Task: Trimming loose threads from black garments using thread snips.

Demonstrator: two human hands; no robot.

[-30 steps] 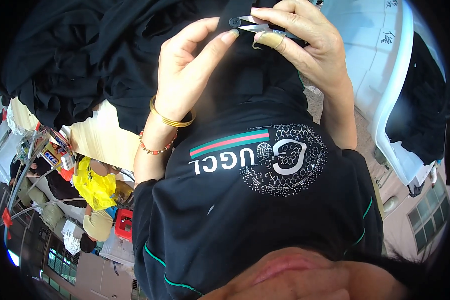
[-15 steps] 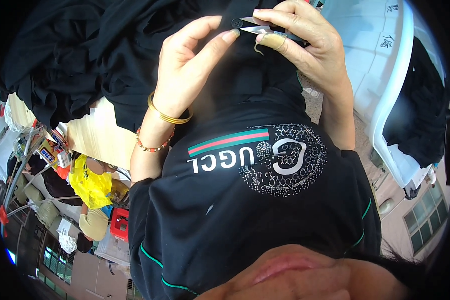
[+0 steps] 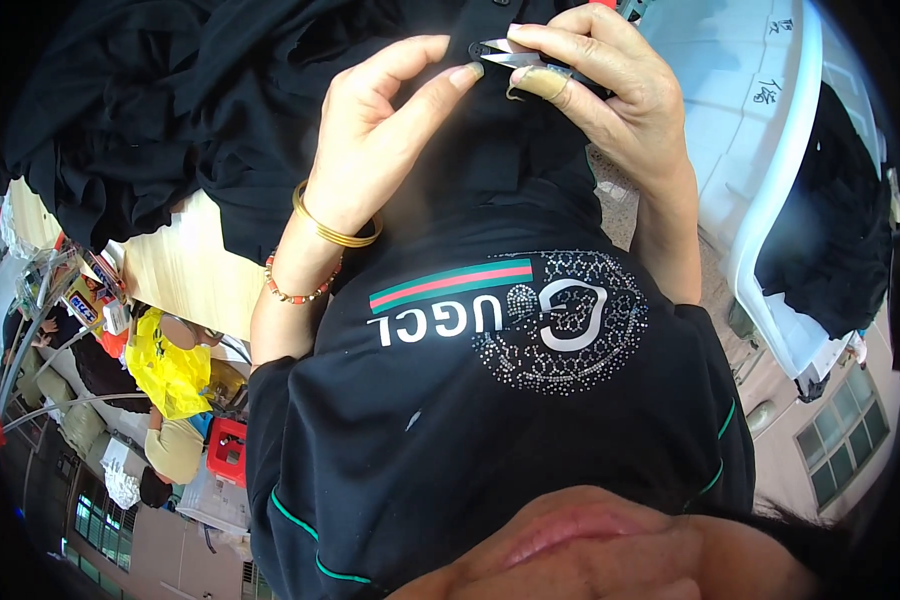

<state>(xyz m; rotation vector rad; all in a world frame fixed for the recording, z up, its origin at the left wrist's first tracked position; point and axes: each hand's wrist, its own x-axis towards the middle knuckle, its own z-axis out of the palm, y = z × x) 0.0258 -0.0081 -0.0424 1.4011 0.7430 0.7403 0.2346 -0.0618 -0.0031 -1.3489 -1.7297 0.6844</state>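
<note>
My right hand [image 3: 625,95] is closed on small thread snips [image 3: 511,60], whose two pale pointed blades stand apart. A tan wrapping covers the right thumb. At the blade tips sits a dark round button [image 3: 476,50] on black cloth. My left hand [image 3: 368,135], with gold bangles and a beaded bracelet at the wrist, pinches the edge of the black garment [image 3: 485,110] beside the button, between thumb and forefinger. The garment hangs down in front of me, and its folds spread away to the left.
A heap of black cloth [image 3: 200,90] covers part of a pale wooden table [image 3: 195,265] at left. Nearby are a yellow plastic bag [image 3: 165,365] and a red container [image 3: 227,450]. To the right stands a translucent plastic tub [image 3: 705,95], with more black cloth [image 3: 830,220] beside it.
The button has turned and now shows more edge-on between the blade tips. Both hands stay in nearly the same place, the grip unchanged. The whole view has shifted slightly.
</note>
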